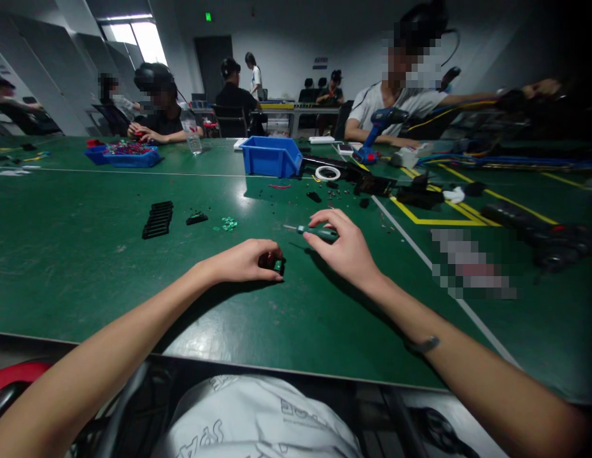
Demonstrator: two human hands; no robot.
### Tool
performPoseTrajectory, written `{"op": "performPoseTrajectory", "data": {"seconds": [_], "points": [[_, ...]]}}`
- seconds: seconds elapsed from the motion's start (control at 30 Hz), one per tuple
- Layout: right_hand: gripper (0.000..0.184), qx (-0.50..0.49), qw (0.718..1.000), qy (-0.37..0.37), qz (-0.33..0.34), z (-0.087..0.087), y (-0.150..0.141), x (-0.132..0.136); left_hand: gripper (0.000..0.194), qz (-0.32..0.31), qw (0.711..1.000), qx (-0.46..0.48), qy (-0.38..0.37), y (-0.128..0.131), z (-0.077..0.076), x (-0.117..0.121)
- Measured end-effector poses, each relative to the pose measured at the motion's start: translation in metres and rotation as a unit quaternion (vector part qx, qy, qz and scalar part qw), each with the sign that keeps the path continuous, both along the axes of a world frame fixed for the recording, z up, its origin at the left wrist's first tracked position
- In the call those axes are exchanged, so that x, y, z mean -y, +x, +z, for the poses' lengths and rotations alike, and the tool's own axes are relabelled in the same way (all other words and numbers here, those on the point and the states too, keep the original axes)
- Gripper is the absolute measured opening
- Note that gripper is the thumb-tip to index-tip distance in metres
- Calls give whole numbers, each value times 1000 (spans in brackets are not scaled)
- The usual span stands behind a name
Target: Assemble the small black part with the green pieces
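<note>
My left hand [248, 259] rests on the green table, fingers curled round a small green piece [278, 265]; a dark part beside it is mostly hidden by the fingers. A screwdriver [319, 233] with a greenish handle is held in my right hand [347, 249], between thumb and fingers, its thin shaft pointing left above the table. Beyond my left hand lie a loose pile of small green pieces [229, 224], a short black part [197, 219] with little bits on it, and a neat row of black strips [157, 220].
A blue bin [270, 159] stands ahead, near a white ring [327, 173] and scattered dark bits. At the far left is a blue tray [133, 159] of red parts beside a bottle [193, 137]. A blue power drill [375, 132] stands near a co-worker [372, 105]. Black equipment [539, 232] lies right.
</note>
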State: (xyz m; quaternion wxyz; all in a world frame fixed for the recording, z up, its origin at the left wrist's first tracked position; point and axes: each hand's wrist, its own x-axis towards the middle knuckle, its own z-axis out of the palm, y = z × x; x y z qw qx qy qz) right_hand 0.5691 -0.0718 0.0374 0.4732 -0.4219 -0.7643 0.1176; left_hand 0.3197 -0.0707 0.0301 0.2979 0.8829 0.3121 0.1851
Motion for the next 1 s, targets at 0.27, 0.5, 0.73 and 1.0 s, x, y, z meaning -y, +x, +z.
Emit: {"op": "performPoseTrajectory", "data": {"seconds": [0.27, 0.5, 0.73, 1.0], "points": [[37, -229, 967, -108, -5, 8, -3, -1, 56, 11, 998, -23, 53, 5, -4, 1], [29, -262, 951, -158, 42, 15, -3, -9, 44, -23, 996, -12, 82, 3, -4, -1], [24, -291, 925, -194, 148, 45, -36, -16, 47, -27, 996, -4, 79, 1, -7, -2], [22, -410, 820, -280, 283, 61, -74, -23, 49, -21, 997, 2, 74, 1, -8, -2]]}}
